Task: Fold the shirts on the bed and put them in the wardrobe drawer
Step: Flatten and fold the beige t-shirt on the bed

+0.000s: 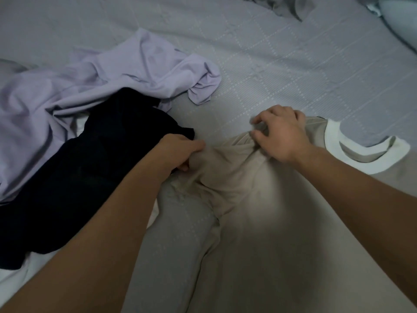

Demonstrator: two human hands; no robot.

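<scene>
Mostly flat on grey bed (293,71): beige shirt (259,222), white collar (365,154) at right, sleeve bunched toward centre. Left hand (180,152) curled round sleeve end, gripping it. Right hand (282,136) on shoulder area, fingers bent, pinching gathered fabric. Left of that, crumpled: black shirt (90,177) touching left forearm, lilac shirt (101,86) behind and partly under black one. Grey cloth (282,5) heaped at top edge; pillow (401,23) top right. No wardrobe drawer in view.
</scene>
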